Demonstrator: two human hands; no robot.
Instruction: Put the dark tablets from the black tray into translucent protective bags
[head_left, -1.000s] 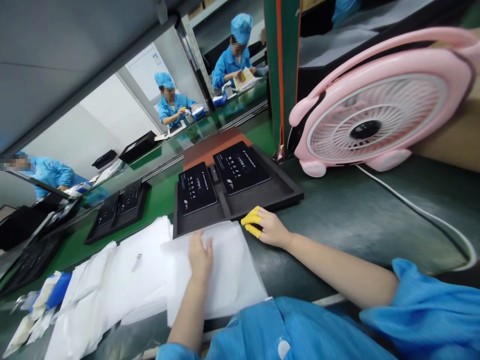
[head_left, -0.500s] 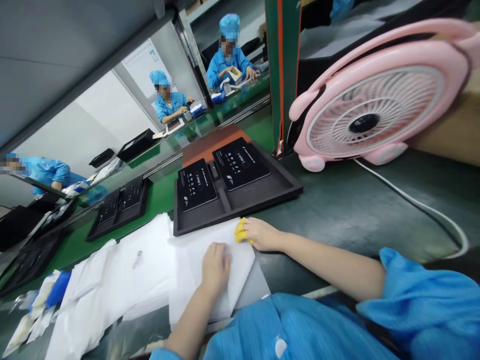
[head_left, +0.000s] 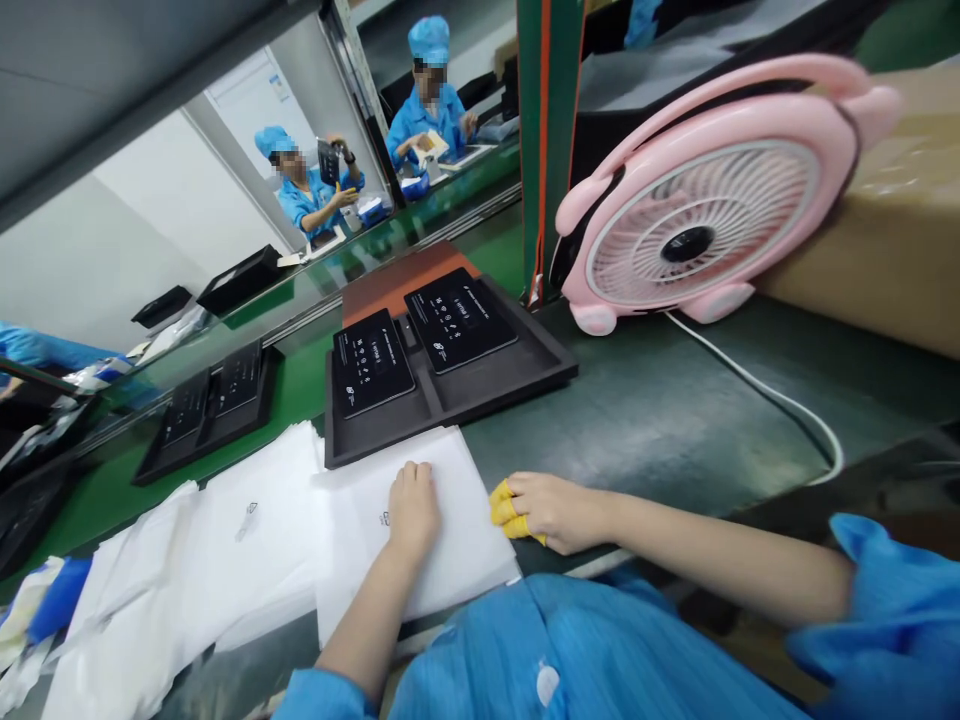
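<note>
My left hand (head_left: 412, 507) rests on top of a white foam bag (head_left: 457, 540) lying on the dark bench, fingers curled against it. My right hand (head_left: 544, 510), with yellow finger cots, pinches the bag's right edge. Just beyond the bag sits a black tray (head_left: 495, 385) with two black flat devices (head_left: 371, 361) (head_left: 459, 318) lying in its compartments.
A pile of white foam bags (head_left: 225, 540) spreads to the left. A pink fan (head_left: 697, 235) with a white cable (head_left: 757, 390) stands at the right, a cardboard box (head_left: 892, 230) behind it. Another black tray (head_left: 206, 410) lies on the green belt. People in blue work beyond.
My right hand slid from the bag's far right corner down its right edge toward me. My left hand drew its fingers in on the bag. The view shifted slightly right.
</note>
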